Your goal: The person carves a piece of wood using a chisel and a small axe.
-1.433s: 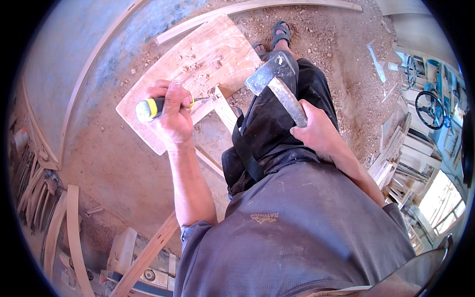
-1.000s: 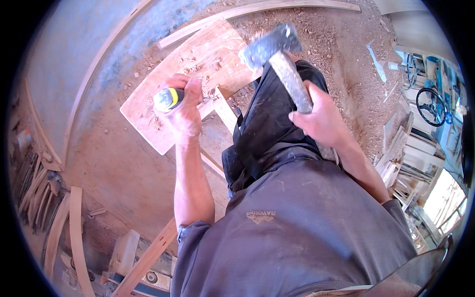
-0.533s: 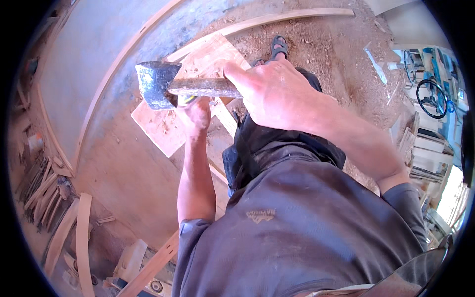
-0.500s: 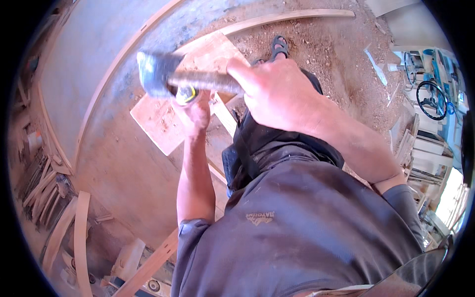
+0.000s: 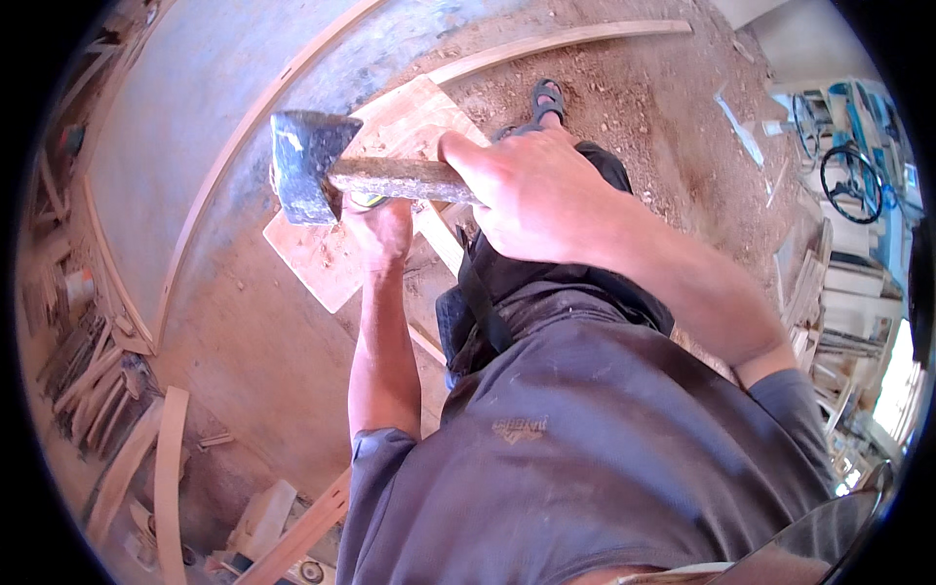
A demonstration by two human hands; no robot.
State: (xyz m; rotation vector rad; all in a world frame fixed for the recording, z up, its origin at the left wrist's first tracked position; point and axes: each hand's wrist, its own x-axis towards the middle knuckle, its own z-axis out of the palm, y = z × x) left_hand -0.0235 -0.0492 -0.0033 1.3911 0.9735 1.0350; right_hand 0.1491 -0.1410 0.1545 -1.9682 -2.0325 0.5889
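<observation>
My right hand [image 5: 531, 190] is closed around the rough wooden handle of a hatchet [image 5: 314, 161], whose dark metal head points left. The hatchet head hangs over my left hand [image 5: 380, 234], which grips a tool handle with a yellow-green end [image 5: 367, 200]. Most of that tool is hidden by the hatchet and my fingers, so its kind does not show. Below both hands lies a wide pale wooden board [image 5: 322, 258], sprinkled with chips. A narrower wooden strip [image 5: 441, 239] runs from under the board toward my lap.
Long curved wooden pieces [image 5: 219, 146] lie on the floor, another [image 5: 556, 39] beyond the board. Offcuts [image 5: 97, 375] are piled at the left. A sandalled foot [image 5: 548, 100] rests among wood chips. At the right stands blue machinery with a black handwheel [image 5: 850, 183].
The hatchet head has come slightly lower and now covers more of the yellow-green handle end. Both hands keep their grip. The view has shifted a little.
</observation>
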